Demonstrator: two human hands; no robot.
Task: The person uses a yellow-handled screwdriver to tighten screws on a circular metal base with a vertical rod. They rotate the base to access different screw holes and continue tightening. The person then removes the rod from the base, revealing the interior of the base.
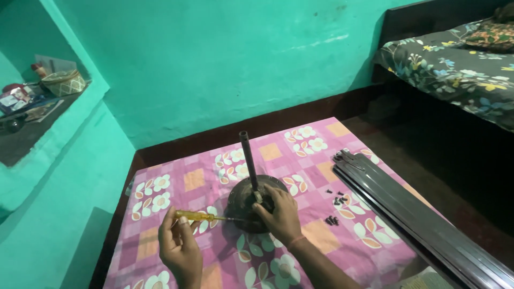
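- The left hand pinches the yellow handle of a screwdriver, whose shaft points right into the fan motor.
- Just right of it, the right hand lies curled over the motor's dark, round, dusty housing; its grip is pressed on the housing.
- A dark rod rises from the motor, tilted slightly.
- Right of that hand, small black screws lie loose on the pink floral cloth, beside stacked grey fan blades.
- Far left, a wall niche holds a woven basket.
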